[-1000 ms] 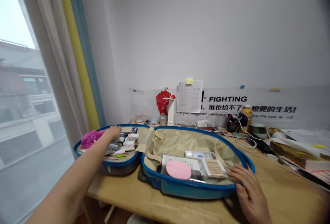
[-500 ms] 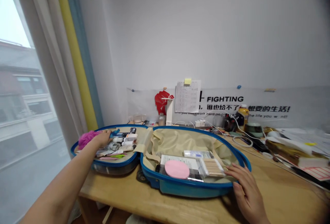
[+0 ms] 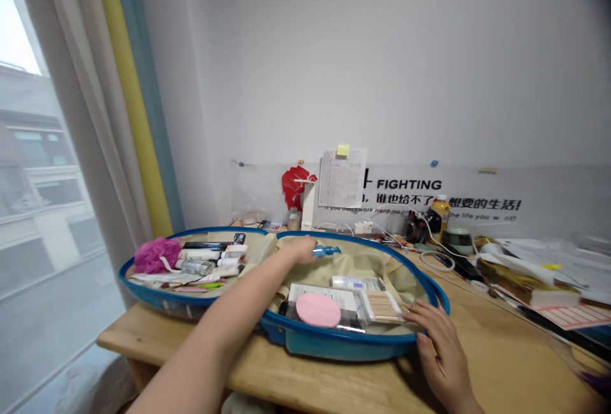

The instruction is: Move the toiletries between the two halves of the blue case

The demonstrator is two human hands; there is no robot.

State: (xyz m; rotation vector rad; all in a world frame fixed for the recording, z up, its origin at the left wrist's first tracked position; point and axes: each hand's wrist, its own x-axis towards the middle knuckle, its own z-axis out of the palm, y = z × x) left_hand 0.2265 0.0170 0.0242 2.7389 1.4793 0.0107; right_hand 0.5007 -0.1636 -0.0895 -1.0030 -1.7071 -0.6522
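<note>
An open blue suitcase (image 3: pixel 344 345) lies on the wooden table. Over the back of its right half, my left hand (image 3: pixel 301 250) is closed on a blue bottle (image 3: pixel 326 251) with its nozzle pointing right. My right hand (image 3: pixel 442 347) rests on the front right rim, fingers spread, beside a pack of wooden sticks (image 3: pixel 382 306). A pink oval pad (image 3: pixel 318 310) and a white-and-blue packet (image 3: pixel 357 283) lie in that half. The left half holds a magenta mesh puff (image 3: pixel 156 255), a clear bottle (image 3: pixel 195 266) and several tubes.
Cables, a yellow bottle (image 3: pixel 440 215), a green jar (image 3: pixel 457 240) and papers (image 3: pixel 539 258) crowd the back and right of the table (image 3: pixel 496 350). A white lamp (image 3: pixel 308 207) stands behind the suitcase.
My left hand has moved right, from the left half to the right half of the suitcase, with the blue bottle. My right hand stays on the rim; the view has shifted slightly.
</note>
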